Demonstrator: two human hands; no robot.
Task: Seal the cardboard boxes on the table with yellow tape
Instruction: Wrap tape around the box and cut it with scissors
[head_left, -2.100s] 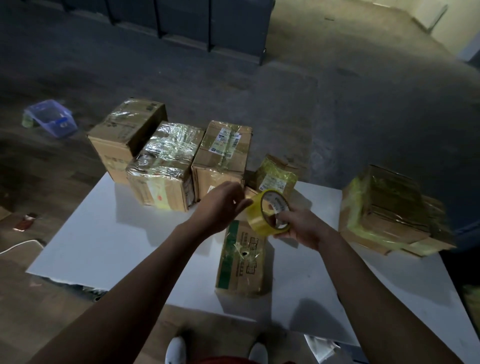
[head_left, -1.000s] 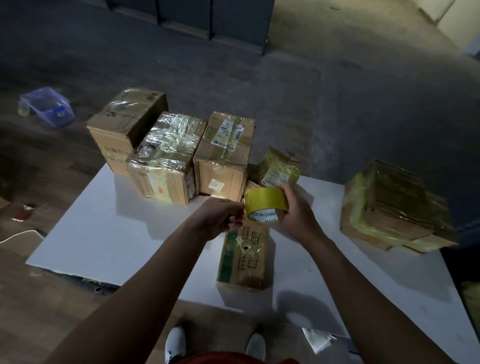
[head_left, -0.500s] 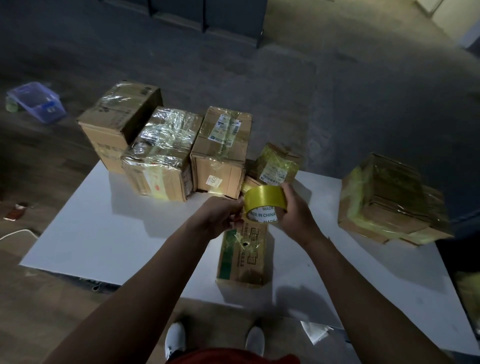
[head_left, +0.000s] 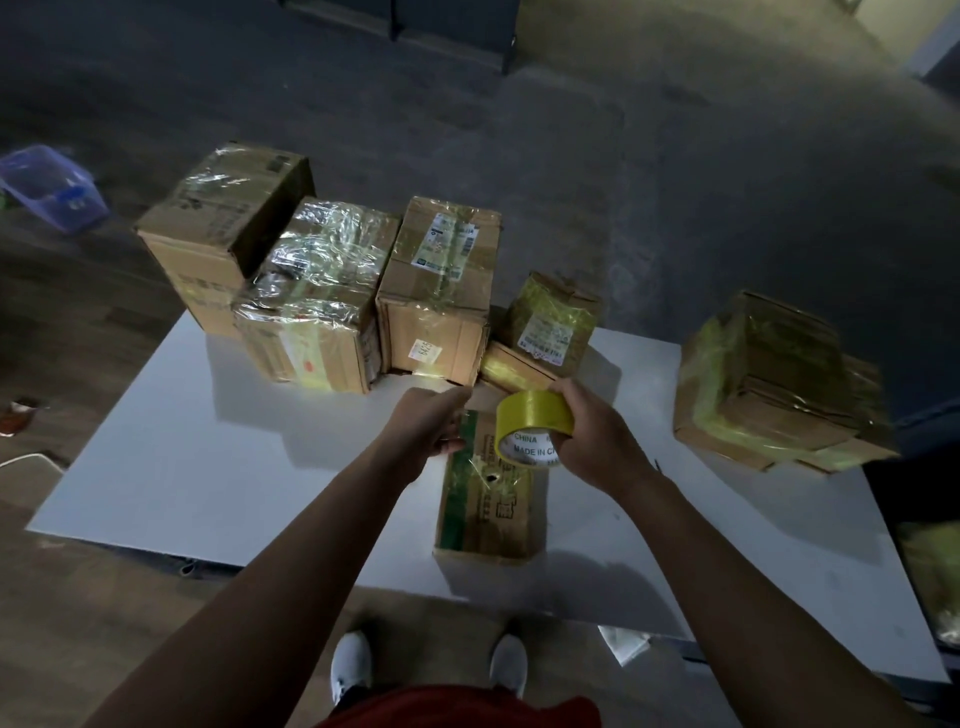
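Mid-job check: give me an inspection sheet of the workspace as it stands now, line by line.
Surface: white table, with boxes along its far edge and on its right side.
Job's things: yellow tape roll held above the green-striped box; row of taped boxes at the far edge; yellow-wrapped stack at right.
Clutter: paper scrap below the near table edge.
Grippers: right hand grips the roll; left hand is curled beside it, and a pinched tape end cannot be made out.
Cables: white cable on the floor at left.
Surroundings: blue bin on the dim floor, far left.
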